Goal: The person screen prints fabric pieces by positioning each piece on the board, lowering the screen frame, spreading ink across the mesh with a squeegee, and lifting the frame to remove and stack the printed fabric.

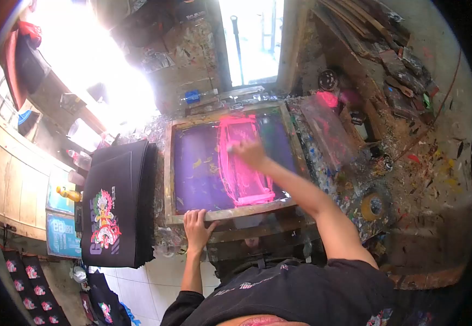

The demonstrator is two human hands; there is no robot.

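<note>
A wooden screen printing frame (169, 163) lies on the bench in front of me, its mesh purple with a broad band of bright pink ink (238, 182) running from far to near. My left hand (196, 229) holds the near rail close to its left corner, fingers over the wood and thumb out to the side. Above the pink band is my right hand (251, 156), fingers curled and slightly blurred. Something small and pale shows at its fingertips, too unclear to name. To the left of the frame, a thick stack of black fabric pieces (119, 174) carries a colourful print on top.
A roll of tape (373, 206) lies on the ink-spattered bench at right. Behind the frame is a plastic bottle with a blue label (195, 96). A pink-stained clear sheet (325, 130) lies right of the frame. Printed black pieces (32, 280) are laid out at lower left.
</note>
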